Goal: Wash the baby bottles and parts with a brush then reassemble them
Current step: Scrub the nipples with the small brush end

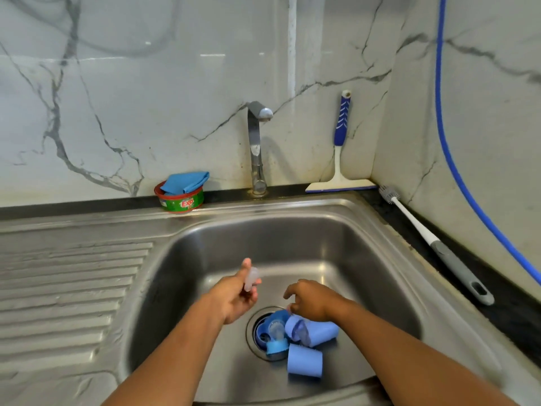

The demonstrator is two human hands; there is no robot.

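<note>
My left hand [237, 294] holds a clear silicone teat [251, 277] between thumb and fingers above the steel sink [292, 230]. My right hand [311, 300] reaches down with curled fingers onto the pile of blue bottle parts over the drain; whether it grips one is hidden. The pile holds a lying blue bottle [317, 331], a blue cap [304, 360], and a blue collar with a clear teat [276, 338]. The bottle brush [433, 241], white and grey, lies on the dark counter at the right.
The tap [257, 148] stands behind the basin, no water running. A red soap tub [180, 199] with a blue cloth sits at the back left. A blue-handled squeegee [341, 148] leans in the corner. A blue hose [450, 159] hangs along the right wall. The ribbed drainboard [64, 288] lies left.
</note>
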